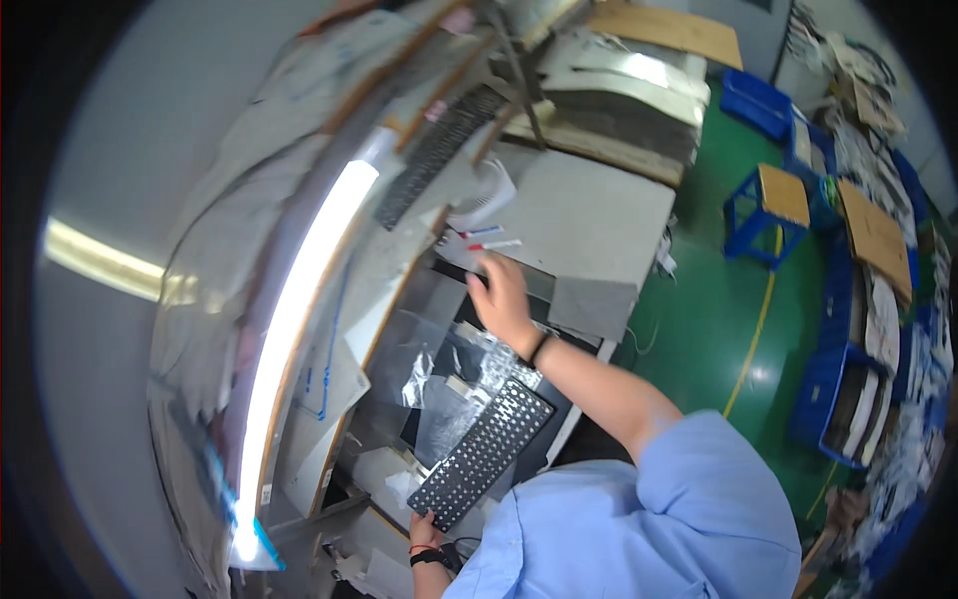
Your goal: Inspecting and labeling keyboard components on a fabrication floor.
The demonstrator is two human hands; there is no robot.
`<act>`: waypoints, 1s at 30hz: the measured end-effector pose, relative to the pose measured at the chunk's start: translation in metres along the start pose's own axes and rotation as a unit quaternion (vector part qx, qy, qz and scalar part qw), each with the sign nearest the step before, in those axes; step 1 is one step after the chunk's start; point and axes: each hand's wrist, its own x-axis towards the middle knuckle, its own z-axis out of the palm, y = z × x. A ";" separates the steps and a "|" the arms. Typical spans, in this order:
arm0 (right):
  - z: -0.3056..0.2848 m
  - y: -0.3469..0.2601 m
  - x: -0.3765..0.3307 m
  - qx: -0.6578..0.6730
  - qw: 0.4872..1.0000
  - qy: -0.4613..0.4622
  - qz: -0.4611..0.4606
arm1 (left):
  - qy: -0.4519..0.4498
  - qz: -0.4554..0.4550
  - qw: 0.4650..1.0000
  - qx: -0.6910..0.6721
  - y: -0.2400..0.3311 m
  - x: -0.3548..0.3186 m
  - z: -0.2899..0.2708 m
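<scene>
At the workbench point(599, 215), gripping a black perforated keyboard plate point(481, 451) by its near corner, left hand point(424, 529) fingers closed around it; stretching right hand point(502, 299) forward, fingers loosely spread and holding nothing, toward two red-tipped markers point(489, 238) beside clear plastic wrapping point(449, 369).

We are in a factory assembly workshop: a grey workbench point(599, 215) lit by a long white tube lamp point(299, 299), a green painted floor point(718, 319), blue plastic crates point(828, 389) of stacked parts, blue stools point(763, 215) and brown cardboard sheets point(878, 235).
</scene>
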 end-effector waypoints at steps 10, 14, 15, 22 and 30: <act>-0.091 0.013 -0.213 0.033 0.906 -0.297 0.301 | -0.071 0.244 0.955 -0.150 -0.024 0.010 -0.011; -0.091 0.016 -0.233 0.102 0.888 -0.303 0.331 | -0.057 0.285 0.939 -0.186 -0.029 0.006 -0.007; -0.093 0.020 -0.240 0.093 0.895 -0.294 0.321 | -0.058 0.291 0.936 -0.187 -0.032 0.004 -0.007; -0.103 0.008 -0.257 -0.028 0.918 -0.323 0.229 | 0.010 0.253 0.967 0.007 -0.048 0.003 0.003; -0.096 0.005 -0.243 -0.125 0.914 -0.351 0.159 | 0.033 0.267 0.963 0.028 -0.049 0.004 -0.003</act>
